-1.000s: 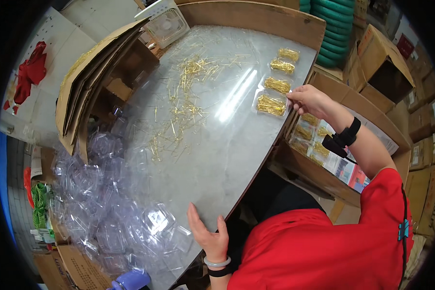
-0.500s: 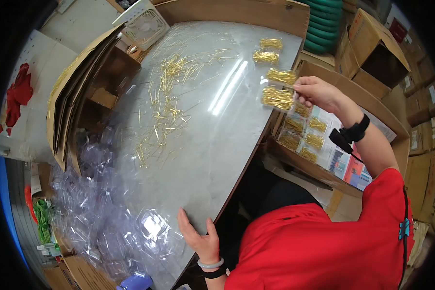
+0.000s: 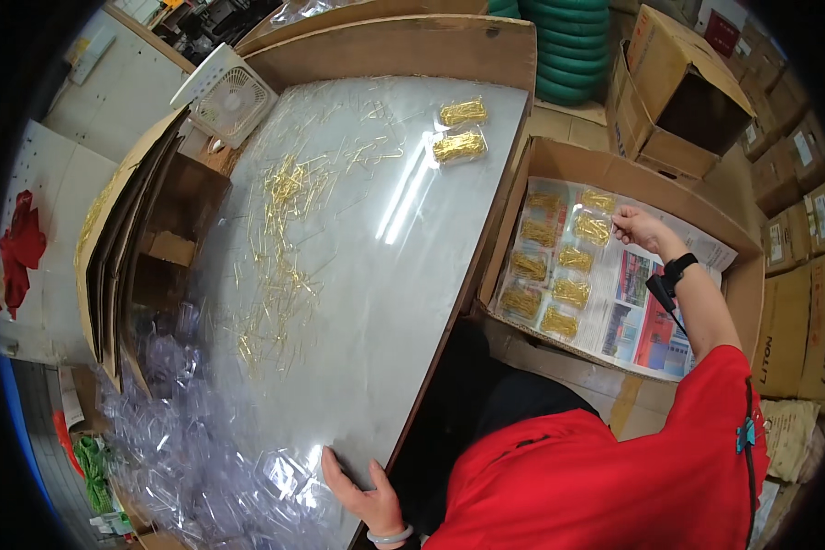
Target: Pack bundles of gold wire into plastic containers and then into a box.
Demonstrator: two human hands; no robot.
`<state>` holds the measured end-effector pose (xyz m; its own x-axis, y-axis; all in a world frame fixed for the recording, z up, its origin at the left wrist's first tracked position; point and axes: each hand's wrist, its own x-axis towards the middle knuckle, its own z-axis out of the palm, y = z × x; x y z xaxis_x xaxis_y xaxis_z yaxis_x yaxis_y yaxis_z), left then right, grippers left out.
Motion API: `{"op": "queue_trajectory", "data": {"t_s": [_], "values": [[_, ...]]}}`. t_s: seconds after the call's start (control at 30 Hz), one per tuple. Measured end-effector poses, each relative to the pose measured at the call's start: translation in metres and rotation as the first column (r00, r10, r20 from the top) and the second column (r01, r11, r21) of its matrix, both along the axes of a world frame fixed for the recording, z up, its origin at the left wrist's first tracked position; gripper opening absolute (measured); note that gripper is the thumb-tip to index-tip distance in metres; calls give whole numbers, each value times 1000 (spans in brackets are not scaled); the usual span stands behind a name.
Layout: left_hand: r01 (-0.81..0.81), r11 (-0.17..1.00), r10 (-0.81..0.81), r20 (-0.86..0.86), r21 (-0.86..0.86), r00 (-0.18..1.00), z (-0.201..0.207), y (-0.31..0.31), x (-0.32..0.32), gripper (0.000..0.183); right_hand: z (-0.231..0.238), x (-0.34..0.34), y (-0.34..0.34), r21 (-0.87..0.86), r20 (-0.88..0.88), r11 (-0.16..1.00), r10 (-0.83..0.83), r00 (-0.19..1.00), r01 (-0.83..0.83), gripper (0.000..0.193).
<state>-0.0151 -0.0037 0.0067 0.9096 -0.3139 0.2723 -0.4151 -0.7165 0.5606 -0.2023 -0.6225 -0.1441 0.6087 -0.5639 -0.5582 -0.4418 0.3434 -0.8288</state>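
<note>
A clear packet of gold pins (image 3: 592, 228) is pinched at its top corner by the closed fingers of the right hand (image 3: 637, 227), just over the newspaper-lined cardboard box (image 3: 741, 275). It is judged light, slippery and floppy, best gripped by an edge. The left hand (image 3: 362, 488) is laid flat and open on the counter (image 3: 385, 302).

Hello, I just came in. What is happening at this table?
A person in a red shirt is working with small clear packs of gold pins. The right hand is over the open cardboard box beside the table, at a pack lying on the newspaper lining. Seven other packs lie there. The left hand rests flat on the table edge near empty clear shells. Loose gold pins and two filled packs remain on the table.
</note>
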Motion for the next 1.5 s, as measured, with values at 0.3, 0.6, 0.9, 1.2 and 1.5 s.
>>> {"op": "queue_trajectory", "data": {"t_s": [0.3, 0.6, 0.9, 1.2, 1.5], "values": [[-26, 996, 20, 76, 83, 997, 0, -4, 2, 61, -35, 21, -32, 116, -164, 985, 144, 976, -126, 14], [-25, 991, 13, 90, 130, 996, 0, -8, 3, 58, -42, 8, -14, 70, -71, 997, 37, 997, -33, 16], [-37, 983, 19, 98, 180, 995, 2, -10, 3, 56, -38, 5, 6, -57, -15, 997, -59, 998, 58, 16], [-29, 985, 12, 102, 169, 995, 5, -13, 1, 55, -41, 4, 5, 33, -24, 996, 88, 996, -87, 17], [-26, 979, 2, 122, 202, 992, 3, -14, 2, 54, -44, -1, 10, -119, 88, 990, -64, 994, 75, 14]]}}
